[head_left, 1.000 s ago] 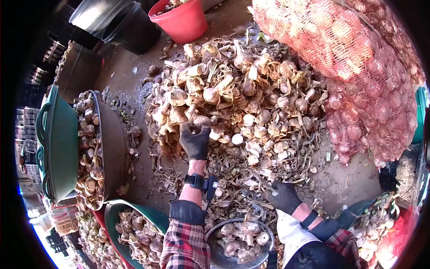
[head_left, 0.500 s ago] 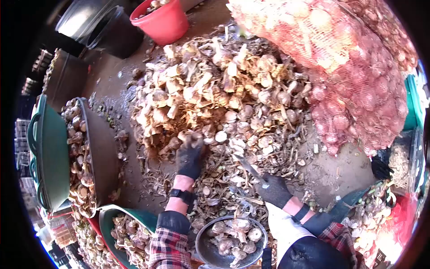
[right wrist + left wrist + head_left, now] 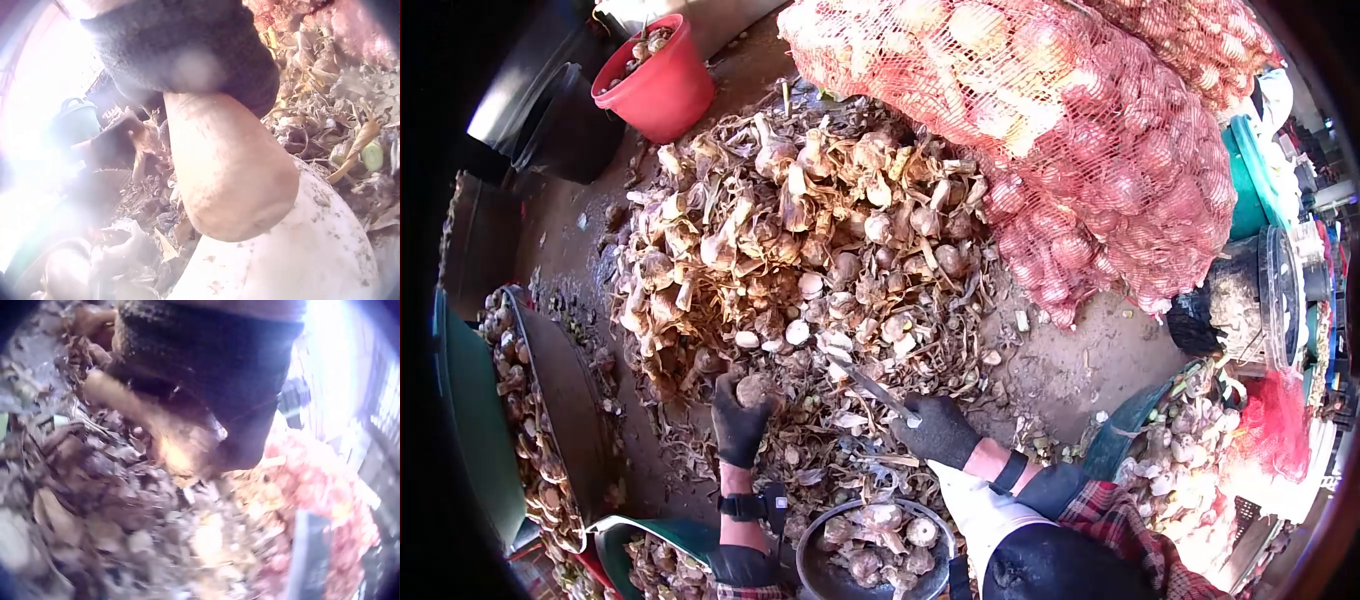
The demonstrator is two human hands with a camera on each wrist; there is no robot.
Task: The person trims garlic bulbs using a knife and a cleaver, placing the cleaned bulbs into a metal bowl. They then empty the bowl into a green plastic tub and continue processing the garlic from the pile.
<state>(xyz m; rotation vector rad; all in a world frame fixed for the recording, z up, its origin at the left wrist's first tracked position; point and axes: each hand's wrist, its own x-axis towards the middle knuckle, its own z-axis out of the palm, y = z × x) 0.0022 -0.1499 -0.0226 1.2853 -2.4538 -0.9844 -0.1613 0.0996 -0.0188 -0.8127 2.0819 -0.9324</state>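
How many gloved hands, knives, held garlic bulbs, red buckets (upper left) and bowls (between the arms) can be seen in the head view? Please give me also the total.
Gloved hands: 2 (left hand, right hand)
Knife: 1
Held bulb: 1
Red bucket: 1
Bowl: 1
Total: 6

Loc: garlic-handling wk area | dirty flr (image 3: 1090, 365) | garlic pile (image 3: 725, 245) | red mesh sacks (image 3: 1100, 170) | red bkt (image 3: 662, 92) | lg tub (image 3: 565, 400)
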